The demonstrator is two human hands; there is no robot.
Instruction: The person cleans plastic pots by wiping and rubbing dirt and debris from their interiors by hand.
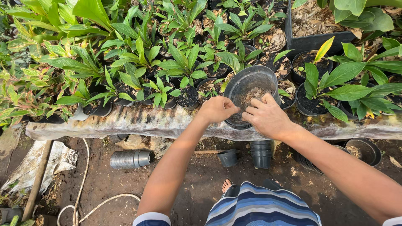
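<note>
Black round plastic pot [251,79], tilted, partly soil-filled; left hand [217,109] and right hand [266,117] together, pinching its near rim; no plant yet.

One head-worn camera looks steeply down from close above. It faces forward across a plastic-covered ledge [138,121] toward far rows of potted plants [184,67].

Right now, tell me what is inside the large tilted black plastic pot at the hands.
The large tilted black plastic pot holds brown crumbly soil. The left hand and right hand cover its lower rim, hiding whatever lies beneath them.
</note>
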